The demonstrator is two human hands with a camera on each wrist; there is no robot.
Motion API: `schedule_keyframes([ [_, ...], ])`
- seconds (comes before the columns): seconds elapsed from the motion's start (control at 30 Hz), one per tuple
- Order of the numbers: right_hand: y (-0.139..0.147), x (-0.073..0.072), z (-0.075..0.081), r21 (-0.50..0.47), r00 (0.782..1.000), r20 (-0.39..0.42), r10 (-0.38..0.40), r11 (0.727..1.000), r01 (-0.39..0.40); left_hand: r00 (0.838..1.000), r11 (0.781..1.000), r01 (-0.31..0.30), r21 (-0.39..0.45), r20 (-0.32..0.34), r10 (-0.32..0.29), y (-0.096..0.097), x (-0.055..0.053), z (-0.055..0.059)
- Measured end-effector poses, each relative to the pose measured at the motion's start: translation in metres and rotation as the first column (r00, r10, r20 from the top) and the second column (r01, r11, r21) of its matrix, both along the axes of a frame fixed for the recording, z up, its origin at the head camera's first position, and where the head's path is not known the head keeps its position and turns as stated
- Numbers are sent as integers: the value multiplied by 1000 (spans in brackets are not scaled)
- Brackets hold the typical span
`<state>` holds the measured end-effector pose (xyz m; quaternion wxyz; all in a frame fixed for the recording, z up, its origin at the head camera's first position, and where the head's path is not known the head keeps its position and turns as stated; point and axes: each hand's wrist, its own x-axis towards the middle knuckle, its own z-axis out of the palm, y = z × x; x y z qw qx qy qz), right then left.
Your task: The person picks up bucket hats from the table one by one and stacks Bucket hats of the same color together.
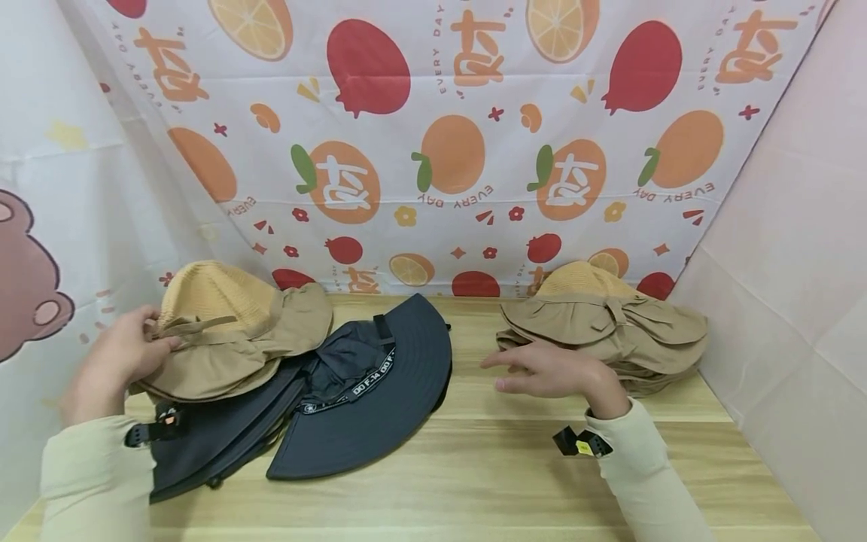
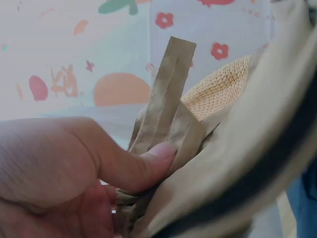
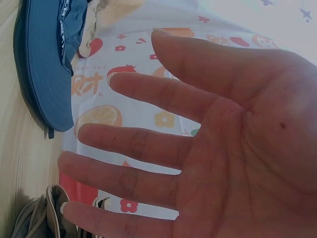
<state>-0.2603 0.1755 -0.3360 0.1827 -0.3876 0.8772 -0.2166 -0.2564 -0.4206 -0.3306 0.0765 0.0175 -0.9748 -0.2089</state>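
In the head view, taking its middle as the clock's centre, the left hand (image 1: 129, 352) is between 8 and 9 o'clock. Its thumb and fingers pinch the near-left edge of a tan sun hat with a straw crown (image 1: 217, 297). This hat covers a part of the stacked dark brims (image 1: 217, 440) below it. At 7 o'clock, touching them, lies a dark bucket hat (image 1: 379, 410) with a lettered band (image 1: 369, 382). The right hand (image 1: 558, 370) is at 4 o'clock, palm downwards and fingers extended. Just behind it, between 3 and 4 o'clock, a pile of tan sun hats (image 1: 623, 331) rests on the wooden table (image 1: 474, 474); I cannot tell if the hand touches it. A fruit-print cloth (image 1: 406, 83) hangs behind.

In the left wrist view, the left hand comes from 8 o'clock, and its thumb presses the gathered tan fabric. A cloth strap (image 2: 171, 82) stands up at 12 o'clock, the straw crown shows at 2, and the brim (image 2: 247, 144) is blurred at 4.

In the right wrist view, the right hand has its fingers straight and spread. The dark bucket hat is at 10 o'clock, the tan pile between 7 and 8.
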Motion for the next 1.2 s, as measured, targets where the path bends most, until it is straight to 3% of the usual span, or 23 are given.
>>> schedule_keyframes([
  [0.3, -3, 0, 0, 30, 1000, 9, -14, 999, 14, 983, 995, -94, 25, -156, 96, 23, 11, 17],
  [0.63, -4, -1, 1, 39, 999, 36, -32, 999, 30, 949, 995, -88, 44, -299, 97, 55, 25, 41],
  [0.9, -2, 0, 1, 17, 999, 26, -41, 999, 41, 928, 999, -7, 50, -371, 26, 81, 34, 54],
  [1.1, -1, 2, 2, 3, 998, 6, -64, 998, 64, 900, 992, 125, 19, -424, -105, 109, 29, 50],
  [1.2, -2, 1, 3, 7, 997, -7, -80, 997, 80, 899, 984, 177, 1, -408, -161, 122, 26, 46],
])
